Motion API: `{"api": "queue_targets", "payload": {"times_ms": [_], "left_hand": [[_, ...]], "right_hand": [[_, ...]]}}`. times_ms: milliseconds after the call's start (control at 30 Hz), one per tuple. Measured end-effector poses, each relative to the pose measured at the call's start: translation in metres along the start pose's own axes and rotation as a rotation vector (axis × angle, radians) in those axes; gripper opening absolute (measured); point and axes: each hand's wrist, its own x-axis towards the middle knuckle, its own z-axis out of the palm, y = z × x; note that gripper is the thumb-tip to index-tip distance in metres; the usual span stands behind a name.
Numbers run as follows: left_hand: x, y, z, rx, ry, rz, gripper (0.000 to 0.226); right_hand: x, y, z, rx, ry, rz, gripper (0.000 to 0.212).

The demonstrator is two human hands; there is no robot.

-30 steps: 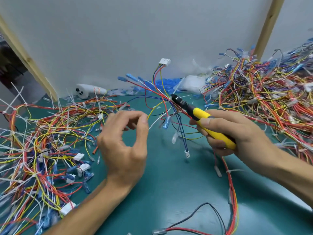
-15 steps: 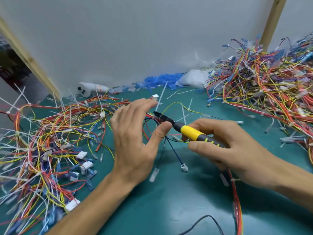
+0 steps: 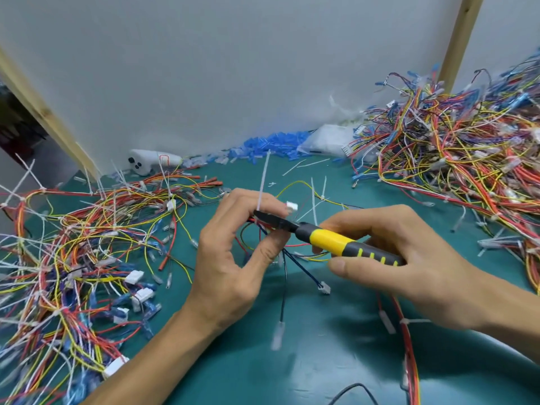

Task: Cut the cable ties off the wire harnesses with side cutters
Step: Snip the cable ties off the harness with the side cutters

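The fingers point(image 3: 263, 201) and thumb of the left hand point(image 3: 230, 258) pinch one small wire harness point(image 3: 323, 287) above the tabletop point(image 3: 292, 361), and its one white cable tie point(image 3: 263, 182) stands up past the forefinger. The right hand point(image 3: 409, 258) is curled round the one pair of side cutters point(image 3: 330, 242), whose tip lies at the tie's base between that forefinger and thumb. Two heaps of harnesses lie well apart: the left heap point(image 3: 73, 258) along the left edge and the right heap point(image 3: 467, 159) in the far right corner.

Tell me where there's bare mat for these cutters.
Best spot: the bare mat in front, between your left forearm and the red wire bundle. The left wire pile and right wire pile are crowded; loose ties litter the far strip.
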Motion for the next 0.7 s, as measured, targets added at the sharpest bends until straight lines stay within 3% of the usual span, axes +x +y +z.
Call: {"api": "queue_targets", "payload": {"times_ms": [233, 433, 700], "left_hand": [[0.002, 0.0, 0.003, -0.097, 0.119, -0.089, 0.038], [0.001, 0.002, 0.005, 0.054, 0.186, -0.121, 0.014], [0.007, 0.005, 0.003, 0.147, 0.164, -0.262, 0.009]], "right_hand": [[-0.002, -0.002, 0.013, 0.039, 0.108, 0.039, 0.024], [-0.001, -0.001, 0.015, -0.017, 0.161, 0.046, 0.021], [0.003, 0.001, 0.014, 0.029, 0.213, 0.077, 0.022]]}}
